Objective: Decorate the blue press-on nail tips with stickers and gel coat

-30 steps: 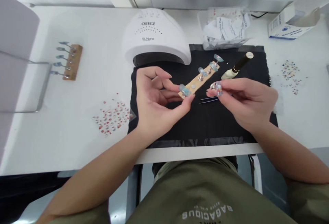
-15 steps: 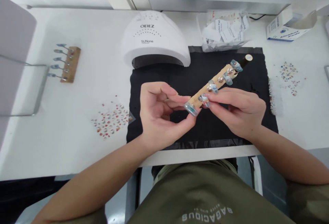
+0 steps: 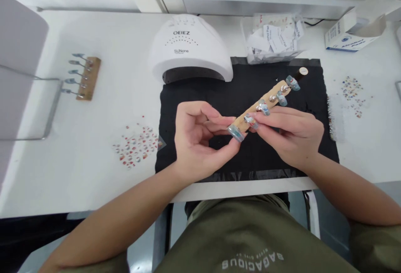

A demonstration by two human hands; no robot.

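Note:
A wooden nail display stand is held tilted over the black mat, its far end up to the right. Several press-on nails with blue and red decoration are mounted along it on metal posts. My left hand pinches the near end, beside a clear bluish nail. With thumb and forefinger, my right hand grips a decorated press-on nail close to that end. A dark bottle with a pale cap top shows behind the stand's far end, partly hidden.
A white nail lamp stands at the back. Right of it are a bin of alcohol pads and an opened carton. Sticker sheets lie at left, near a second nail stand. The black mat lies below my hands.
The stand and my left hand have shifted slightly to the right. My right hand stays on the same nail. The whole view has moved a little.

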